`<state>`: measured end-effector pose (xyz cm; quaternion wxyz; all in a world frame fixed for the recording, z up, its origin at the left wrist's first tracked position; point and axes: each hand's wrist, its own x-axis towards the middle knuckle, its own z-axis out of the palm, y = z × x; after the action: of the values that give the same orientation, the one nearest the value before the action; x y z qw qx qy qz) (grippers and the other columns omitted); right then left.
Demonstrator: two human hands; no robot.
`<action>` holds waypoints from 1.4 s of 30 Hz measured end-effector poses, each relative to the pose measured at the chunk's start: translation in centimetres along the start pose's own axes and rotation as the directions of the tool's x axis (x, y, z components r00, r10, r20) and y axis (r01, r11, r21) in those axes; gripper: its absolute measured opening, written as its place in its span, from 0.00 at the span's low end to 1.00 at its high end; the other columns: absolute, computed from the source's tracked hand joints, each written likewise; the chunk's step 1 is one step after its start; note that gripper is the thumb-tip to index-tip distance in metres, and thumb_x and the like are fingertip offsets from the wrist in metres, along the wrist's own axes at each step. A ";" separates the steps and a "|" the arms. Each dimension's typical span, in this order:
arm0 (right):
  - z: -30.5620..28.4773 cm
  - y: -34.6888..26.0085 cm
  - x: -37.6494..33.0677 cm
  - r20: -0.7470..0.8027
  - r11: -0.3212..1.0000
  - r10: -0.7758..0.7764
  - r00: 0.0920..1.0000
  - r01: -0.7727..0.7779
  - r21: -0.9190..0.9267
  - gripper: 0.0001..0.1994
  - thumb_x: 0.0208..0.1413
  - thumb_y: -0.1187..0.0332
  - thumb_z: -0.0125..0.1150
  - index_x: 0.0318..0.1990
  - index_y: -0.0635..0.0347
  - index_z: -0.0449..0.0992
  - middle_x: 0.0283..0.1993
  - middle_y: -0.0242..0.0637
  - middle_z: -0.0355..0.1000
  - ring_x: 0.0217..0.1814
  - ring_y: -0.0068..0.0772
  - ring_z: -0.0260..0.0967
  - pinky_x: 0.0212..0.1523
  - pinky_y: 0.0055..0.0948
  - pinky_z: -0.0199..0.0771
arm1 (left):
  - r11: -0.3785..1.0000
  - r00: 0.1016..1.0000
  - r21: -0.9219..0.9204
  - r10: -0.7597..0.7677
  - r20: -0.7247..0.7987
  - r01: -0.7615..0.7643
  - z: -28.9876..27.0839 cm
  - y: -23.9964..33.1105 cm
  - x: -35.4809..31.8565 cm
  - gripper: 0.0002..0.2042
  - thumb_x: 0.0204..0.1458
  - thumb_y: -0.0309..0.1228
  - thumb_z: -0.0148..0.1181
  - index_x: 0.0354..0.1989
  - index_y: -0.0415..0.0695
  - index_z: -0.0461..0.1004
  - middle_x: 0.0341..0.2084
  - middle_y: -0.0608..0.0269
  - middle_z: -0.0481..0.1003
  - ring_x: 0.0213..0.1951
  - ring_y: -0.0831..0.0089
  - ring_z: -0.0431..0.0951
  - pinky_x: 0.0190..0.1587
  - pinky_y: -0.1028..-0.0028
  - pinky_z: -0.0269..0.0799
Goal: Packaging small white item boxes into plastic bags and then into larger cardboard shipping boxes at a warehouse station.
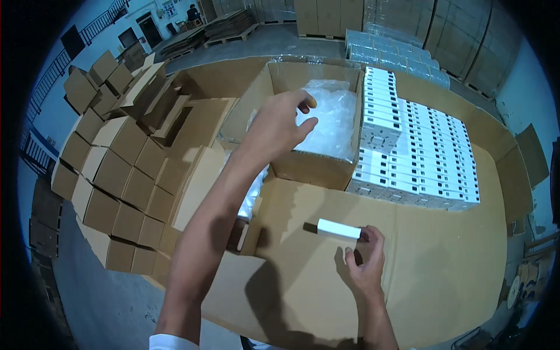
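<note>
Our right hand (pixel 364 262) pinches one small white box (pixel 339 229) on the cardboard sheet (pixel 443 274), just below the open carton (pixel 309 166). Our left hand (pixel 279 125) reaches, fingers spread, into its plastic bags (pixel 329 122). Beside the carton, many white boxes (pixel 417 157) already stand stacked.

Both forearms are bare from the lower edge up to the wrists, with no watch, band or glove on either. The left hand (pixel 279 123) and the right hand (pixel 366 263) are bare too, without rings, their nails short. A white sleeve (pixel 170 342) edge shows at the left upper arm, near the bottom rim
</note>
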<state>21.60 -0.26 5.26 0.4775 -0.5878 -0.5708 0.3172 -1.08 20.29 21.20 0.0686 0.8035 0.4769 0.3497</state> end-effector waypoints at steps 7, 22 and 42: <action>-1.6 0.1 2.3 -0.004 0.995 0.043 0.999 -0.042 0.091 0.29 0.48 0.78 0.63 0.60 0.67 0.61 0.55 0.51 0.72 0.59 0.45 0.71 0.63 0.40 0.68 | 0.982 0.977 0.187 -0.004 0.213 -0.036 9.6 -7.1 10.6 0.15 0.44 0.30 0.73 0.41 0.40 0.79 0.36 0.52 0.81 0.41 0.55 0.82 0.45 0.63 0.77; -1.0 0.4 3.4 -0.028 0.995 0.038 0.999 -0.036 0.090 0.24 0.50 0.79 0.61 0.56 0.68 0.65 0.53 0.50 0.73 0.56 0.45 0.73 0.61 0.39 0.71 | 0.899 0.882 0.433 -0.146 0.448 -0.071 15.5 -8.2 15.1 0.17 0.47 0.26 0.63 0.49 0.46 0.79 0.42 0.48 0.80 0.48 0.52 0.80 0.50 0.58 0.77; -2.5 -1.6 -4.6 -0.133 0.990 0.005 0.991 0.014 0.138 0.26 0.48 0.80 0.63 0.57 0.64 0.65 0.51 0.45 0.72 0.53 0.38 0.73 0.53 0.33 0.73 | 0.369 0.941 -0.873 -0.229 0.248 0.320 -5.7 6.6 -7.4 0.10 0.63 0.23 0.52 0.50 0.35 0.74 0.40 0.64 0.75 0.42 0.71 0.82 0.47 0.74 0.75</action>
<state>22.60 -5.41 6.82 0.5548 -0.5717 -0.5158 0.3153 -2.13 9.44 24.69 0.5661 0.5626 0.3368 0.4995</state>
